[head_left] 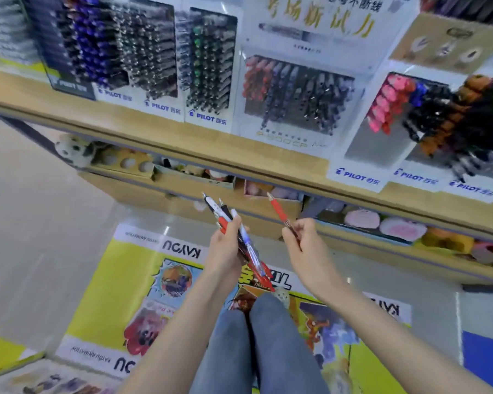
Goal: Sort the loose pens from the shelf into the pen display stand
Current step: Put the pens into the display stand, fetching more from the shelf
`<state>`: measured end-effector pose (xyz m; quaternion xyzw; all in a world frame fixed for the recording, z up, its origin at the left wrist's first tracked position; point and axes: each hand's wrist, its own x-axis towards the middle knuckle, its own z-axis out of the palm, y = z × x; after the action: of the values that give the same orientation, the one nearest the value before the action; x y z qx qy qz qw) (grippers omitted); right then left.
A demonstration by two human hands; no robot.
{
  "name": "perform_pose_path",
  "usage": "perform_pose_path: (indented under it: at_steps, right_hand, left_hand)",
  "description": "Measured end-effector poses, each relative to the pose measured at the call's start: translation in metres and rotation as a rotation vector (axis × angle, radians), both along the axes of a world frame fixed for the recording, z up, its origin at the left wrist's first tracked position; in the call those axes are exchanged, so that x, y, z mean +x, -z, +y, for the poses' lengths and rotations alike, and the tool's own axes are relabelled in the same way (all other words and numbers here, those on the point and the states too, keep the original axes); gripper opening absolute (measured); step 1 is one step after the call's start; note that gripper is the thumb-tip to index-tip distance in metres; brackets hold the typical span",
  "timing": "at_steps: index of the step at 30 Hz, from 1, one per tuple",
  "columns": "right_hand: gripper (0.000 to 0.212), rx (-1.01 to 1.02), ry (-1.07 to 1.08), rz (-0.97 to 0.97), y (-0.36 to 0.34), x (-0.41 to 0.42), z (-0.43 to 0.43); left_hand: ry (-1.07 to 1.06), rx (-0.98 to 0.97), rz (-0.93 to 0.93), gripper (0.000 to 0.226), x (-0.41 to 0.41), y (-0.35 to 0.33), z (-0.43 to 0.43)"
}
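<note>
- Below the wooden shelf (182, 140) edge, at waist height, both hands hover in front of the person, well apart from the pen display stand (282, 136) above.
- The right hand (302, 243) pinches a single red pen (278, 209) near its lower end between thumb and curled fingers. The pen's other end slants up towards the shelf.
- The left hand (224, 248) is wrapped round a bundle of pens (251, 253) in red, black, white and blue, fanned out above and below the fist.
- The step in hand looks like delivering the red pen to its matching column.
- Red pens (254, 81) already fill the left column of the stand, so that seems the likely target.
- Done well, the pen would be lined up with the slant of its neighbours before being pushed in, the same end leading as theirs.
- A grip nearer the middle should steady the aim, since a pinch at the end lets the far tip wander.
- The left fist should stay firm, as the fanned bundle could slip while attention is up on the stand.
- Which slots are free cannot be told, because the stand is blurred.
</note>
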<state>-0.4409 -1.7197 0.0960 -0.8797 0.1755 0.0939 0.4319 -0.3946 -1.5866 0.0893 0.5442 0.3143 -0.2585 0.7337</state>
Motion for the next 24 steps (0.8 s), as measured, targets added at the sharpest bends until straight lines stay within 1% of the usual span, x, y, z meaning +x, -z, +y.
perform_pose_path:
  at_steps: [2, 4, 8, 9, 11, 13, 14, 18, 22, 24]
  right_hand:
    - [0.01, 0.034, 0.038, -0.032, -0.001, 0.0, -0.014]
    - [0.008, 0.064, 0.089, -0.104, -0.003, -0.001, -0.027]
    - [0.007, 0.024, 0.182, -0.196, -0.005, 0.002, -0.055]
    - [0.008, 0.012, 0.191, -0.201, -0.005, 0.004, -0.063]
    - [0.018, -0.006, 0.212, -0.199, -0.007, 0.007, -0.077]
    - [0.026, -0.003, 0.246, -0.217, -0.008, 0.01, -0.091]
    - [0.025, 0.006, 0.267, -0.228, -0.008, 0.011, -0.098]
    - [0.011, 0.007, 0.35, -0.282, -0.011, 0.016, -0.123]
    - [0.009, -0.074, 0.431, -0.403, -0.019, 0.02, -0.142]
    - [0.007, -0.087, 0.483, -0.455, -0.021, 0.025, -0.146]
  left_hand:
    - [0.042, 0.003, 0.01, 0.027, 0.01, -0.001, -0.017]
    - [0.092, 0.008, 0.012, 0.025, 0.019, -0.002, -0.034]
    - [0.166, 0.01, -0.008, 0.024, 0.036, -0.005, -0.064]
    - [0.177, 0.007, -0.015, 0.021, 0.04, -0.007, -0.073]
    - [0.206, -0.004, -0.032, 0.018, 0.046, -0.013, -0.088]
    - [0.236, -0.041, -0.05, 0.02, 0.05, -0.019, -0.103]
    - [0.247, -0.058, -0.057, 0.021, 0.052, -0.021, -0.11]
    - [0.279, -0.079, -0.067, 0.013, 0.062, -0.027, -0.134]
    - [0.334, -0.11, -0.043, 0.016, 0.072, -0.036, -0.147]
    - [0.386, -0.115, -0.043, 0.013, 0.079, -0.039, -0.149]
